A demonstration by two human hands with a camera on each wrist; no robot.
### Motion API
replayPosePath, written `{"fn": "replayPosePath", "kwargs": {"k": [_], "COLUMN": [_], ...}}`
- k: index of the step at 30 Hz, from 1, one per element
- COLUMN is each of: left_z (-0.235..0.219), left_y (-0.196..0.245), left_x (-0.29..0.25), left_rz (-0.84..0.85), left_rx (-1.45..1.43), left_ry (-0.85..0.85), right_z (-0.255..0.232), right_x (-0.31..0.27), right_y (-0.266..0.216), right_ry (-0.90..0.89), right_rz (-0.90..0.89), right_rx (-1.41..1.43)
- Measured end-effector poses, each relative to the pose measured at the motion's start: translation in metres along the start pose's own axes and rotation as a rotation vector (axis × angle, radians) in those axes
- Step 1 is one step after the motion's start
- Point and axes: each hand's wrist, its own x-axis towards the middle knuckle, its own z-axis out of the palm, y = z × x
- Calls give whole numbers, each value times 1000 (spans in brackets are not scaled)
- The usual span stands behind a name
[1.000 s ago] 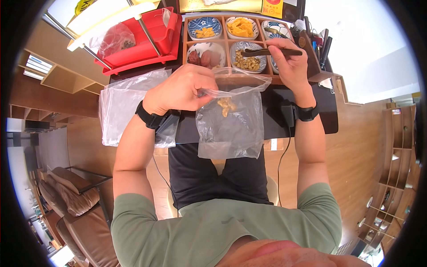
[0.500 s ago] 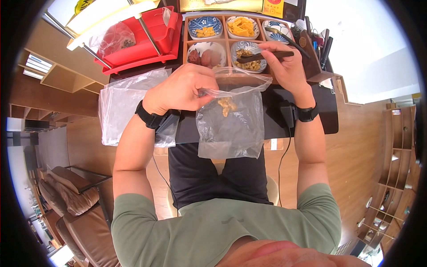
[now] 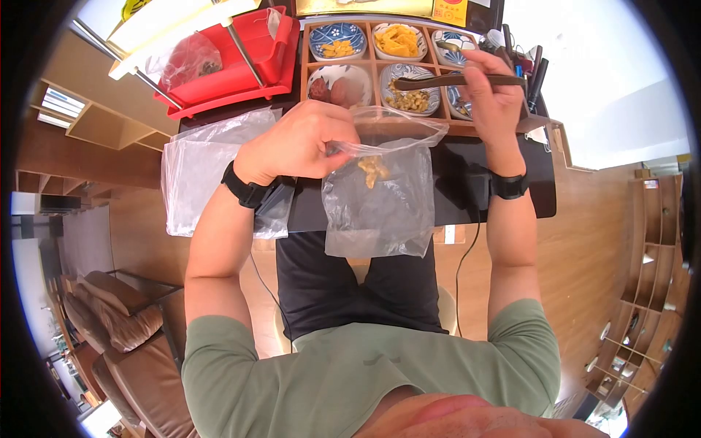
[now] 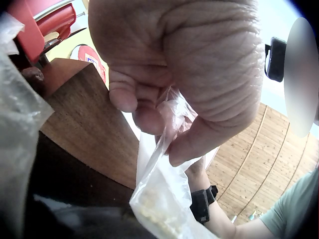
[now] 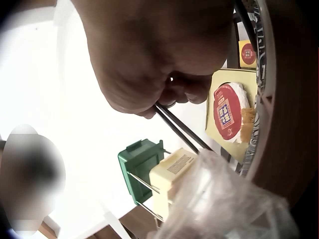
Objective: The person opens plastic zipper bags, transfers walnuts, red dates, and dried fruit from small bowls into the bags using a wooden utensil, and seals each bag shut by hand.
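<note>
In the head view my left hand (image 3: pixel 303 142) pinches the top edge of a clear plastic bag (image 3: pixel 380 219), whose mouth gapes toward the tray. A clump of tan dried pieces (image 3: pixel 372 171) sits inside it. The left wrist view shows the thumb and fingers (image 4: pixel 134 119) gathering the plastic (image 4: pixel 172 117). My right hand (image 3: pixel 496 102) holds dark slender tongs (image 3: pixel 438 82); two thin arms of these tongs (image 5: pixel 179 127) show in the right wrist view. Their tip is over a patterned dish (image 3: pixel 431 73) of small golden-brown dried pieces (image 3: pixel 412 101).
A divided wooden tray (image 3: pixel 370 55) holds several dishes, including yellow slices (image 3: pixel 396 40) and reddish-brown dried fruit (image 3: pixel 343 91). A red bin (image 3: pixel 241 62) stands at the back left, with more plastic bags (image 3: pixel 204 182) in front. A pen holder (image 3: pixel 537 120) flanks the tray.
My right hand dipped the tongs into the dish of golden-brown pieces, then shifted right and slightly up with them. My left hand and the bag have stayed nearly in place.
</note>
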Motion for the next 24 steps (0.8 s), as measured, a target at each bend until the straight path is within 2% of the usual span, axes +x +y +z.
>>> {"fn": "replayPosePath", "kwargs": {"k": [2, 4, 6, 7, 8, 10, 12, 14, 15, 19, 21, 24], "left_z": [0, 1, 0, 0, 0, 0, 0, 0, 0, 0, 0, 0], "left_y": [0, 1, 2, 3, 2, 1, 0, 1, 1, 0, 0, 0], "left_x": [-1, -1, -1, -1, 0, 0, 0, 0, 0, -1, -1, -1], "left_rz": [-9, -33, -40, -44, -44, -13, -14, -18, -15, -11, -18, -8], "left_rx": [1, -22, -15, -10, -11, 1, -5, -8, -7, -5, -5, -3], "left_ry": [0, 3, -2, -9, -12, -6, -11, -10, -8, -9, -10, 0], "right_z": [-3, -6, -10, -1, -1, -3, -7, -9, -8, -1, -1, 5], "right_x": [1, -3, -5, -7, -7, -6, -5, 0, 1, 3, 4, 5], "right_y": [-8, -9, -13, -21, -20, -15, -7, 1, -5, -2, -3, -6], "right_ry": [-27, -83, -298, -276, -273, -384, -327, -143, -101, -141, -257, -296], "right_rz": [150, 160, 143, 71, 73, 148, 210, 118, 106, -8, -116, -158], "right_rx": [537, 651, 467, 278, 278, 316, 359, 359, 201, -24, -251, -215]}}
